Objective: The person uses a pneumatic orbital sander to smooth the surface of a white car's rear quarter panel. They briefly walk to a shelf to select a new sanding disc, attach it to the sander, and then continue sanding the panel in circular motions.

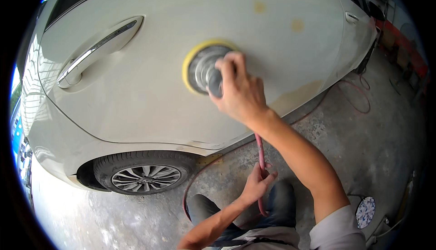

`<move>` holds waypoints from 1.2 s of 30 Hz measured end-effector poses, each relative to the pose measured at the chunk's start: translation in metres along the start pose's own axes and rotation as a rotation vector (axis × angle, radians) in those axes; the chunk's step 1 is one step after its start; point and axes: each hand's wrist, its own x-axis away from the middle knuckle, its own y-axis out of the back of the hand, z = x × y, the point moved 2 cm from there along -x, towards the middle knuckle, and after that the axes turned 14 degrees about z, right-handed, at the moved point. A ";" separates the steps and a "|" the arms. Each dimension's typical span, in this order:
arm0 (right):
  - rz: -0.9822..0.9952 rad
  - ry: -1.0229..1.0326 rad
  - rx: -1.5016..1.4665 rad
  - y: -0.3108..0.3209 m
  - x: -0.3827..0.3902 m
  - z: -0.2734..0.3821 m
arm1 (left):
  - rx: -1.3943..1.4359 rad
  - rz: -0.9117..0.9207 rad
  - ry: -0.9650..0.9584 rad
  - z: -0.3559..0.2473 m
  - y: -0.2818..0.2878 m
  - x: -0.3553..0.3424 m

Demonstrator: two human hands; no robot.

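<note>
My right hand [240,86] is closed round a round sander [204,70] with a dark body and a yellow pad, a little smeared by motion. Its pad lies against the white car door [150,100]. Lower down, between my knees and the car, my left hand [260,181] grips a pink-red air hose [260,150], which runs up behind my right forearm. Two yellowish patches [297,25] mark the upper part of the door, and a larger tan patch [297,94] lies along its lower edge.
A chrome-trimmed door handle [97,50] stands out at the left. Below it is the rear wheel [145,177]. More hose [359,98] trails over the concrete floor [336,145]. A round stool with a speckled seat [365,212] stands at the lower right.
</note>
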 end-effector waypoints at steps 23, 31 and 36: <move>-0.110 -0.233 -0.133 -0.039 0.070 -0.029 | -0.196 -0.157 0.120 0.042 0.011 0.013; -0.069 -0.289 -0.217 -0.039 0.070 -0.017 | -0.183 -0.252 0.151 0.040 0.011 0.024; 0.105 -0.499 -0.403 -0.055 0.172 -0.033 | -0.007 -0.031 0.436 0.079 -0.024 0.073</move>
